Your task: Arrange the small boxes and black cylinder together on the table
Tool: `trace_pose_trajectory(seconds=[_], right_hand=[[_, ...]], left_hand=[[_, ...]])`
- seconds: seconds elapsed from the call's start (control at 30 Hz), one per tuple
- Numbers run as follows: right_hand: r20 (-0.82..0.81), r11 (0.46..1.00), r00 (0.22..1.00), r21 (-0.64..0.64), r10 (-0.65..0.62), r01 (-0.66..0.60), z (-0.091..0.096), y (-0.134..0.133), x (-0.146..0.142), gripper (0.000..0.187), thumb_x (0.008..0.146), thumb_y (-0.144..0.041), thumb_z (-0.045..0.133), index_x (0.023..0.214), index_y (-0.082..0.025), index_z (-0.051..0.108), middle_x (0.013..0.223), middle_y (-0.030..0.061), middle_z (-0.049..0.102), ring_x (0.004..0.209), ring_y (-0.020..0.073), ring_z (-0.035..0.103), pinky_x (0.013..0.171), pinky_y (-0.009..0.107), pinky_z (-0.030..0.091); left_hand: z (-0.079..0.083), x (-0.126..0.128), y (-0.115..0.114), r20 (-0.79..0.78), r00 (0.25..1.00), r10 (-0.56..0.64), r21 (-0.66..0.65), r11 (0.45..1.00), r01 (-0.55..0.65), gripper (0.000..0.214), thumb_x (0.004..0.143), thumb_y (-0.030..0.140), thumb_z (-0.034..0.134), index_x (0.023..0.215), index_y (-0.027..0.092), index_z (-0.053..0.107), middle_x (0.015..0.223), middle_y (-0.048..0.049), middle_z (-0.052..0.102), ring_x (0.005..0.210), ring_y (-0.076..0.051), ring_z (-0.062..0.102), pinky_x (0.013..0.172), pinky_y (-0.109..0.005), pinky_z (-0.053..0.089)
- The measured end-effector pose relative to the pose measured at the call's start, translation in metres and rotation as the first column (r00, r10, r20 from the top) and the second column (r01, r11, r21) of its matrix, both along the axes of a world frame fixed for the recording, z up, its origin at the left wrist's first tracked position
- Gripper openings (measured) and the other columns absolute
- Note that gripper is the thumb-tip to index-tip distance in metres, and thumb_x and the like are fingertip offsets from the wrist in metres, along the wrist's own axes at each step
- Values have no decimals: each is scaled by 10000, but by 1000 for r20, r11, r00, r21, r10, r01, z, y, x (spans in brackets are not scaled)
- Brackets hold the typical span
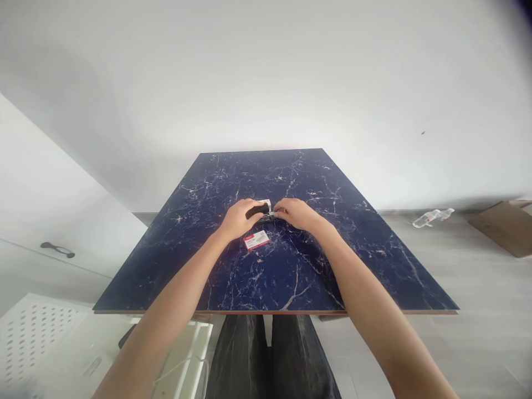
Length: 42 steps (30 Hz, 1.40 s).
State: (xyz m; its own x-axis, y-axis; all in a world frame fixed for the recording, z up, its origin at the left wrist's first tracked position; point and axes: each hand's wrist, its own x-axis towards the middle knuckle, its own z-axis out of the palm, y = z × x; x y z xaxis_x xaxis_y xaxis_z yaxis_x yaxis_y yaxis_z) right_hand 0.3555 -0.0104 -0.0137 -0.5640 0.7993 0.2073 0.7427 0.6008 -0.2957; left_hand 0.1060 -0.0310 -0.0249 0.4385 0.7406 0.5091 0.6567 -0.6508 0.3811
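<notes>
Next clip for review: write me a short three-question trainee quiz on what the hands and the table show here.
1. True or false: the left hand grips the black stapler on the dark blue marble-patterned table.
2. Where does the small red and white box lie?
A. in the right hand
B. flat on the table, nearer the person than the hands
C. on the floor beside the bottle
3. Fill in: the right hand meets the stapler at its ___ end, fingertips pinched.

Key
1. True.
2. B.
3. Right; what the fingertips pinch is too small to tell.
</notes>
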Motion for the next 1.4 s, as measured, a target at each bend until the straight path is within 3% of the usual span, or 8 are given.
trace_pose_trajectory(seconds=[1.2, 1.4], right_hand=[[29, 999, 999, 28, 15, -16, 4, -4, -2, 227, 1018, -290, 555, 1093, -217, 757, 1042, 76, 739, 940, 216, 665, 815, 289, 436], [-19, 1000, 1000, 21, -12, 13, 8, -10, -7, 198, 965, -286, 600, 1066, -228, 760, 965, 50, 751, 865, 199, 665, 750, 273, 426]], left_hand=[[2, 0, -1, -8, 1000, 1, -11, 1000, -1, 290, 974, 312, 653, 1257, 255, 674, 1200, -62, 726, 1103, -248, 670, 984, -422, 535], [2, 0, -2, -13, 1000, 8, -12, 1000, -9, 283, 975, 319, 650, 1250, 259, 676, 1187, -61, 727, 1098, -245, 675, 967, -405, 539]])
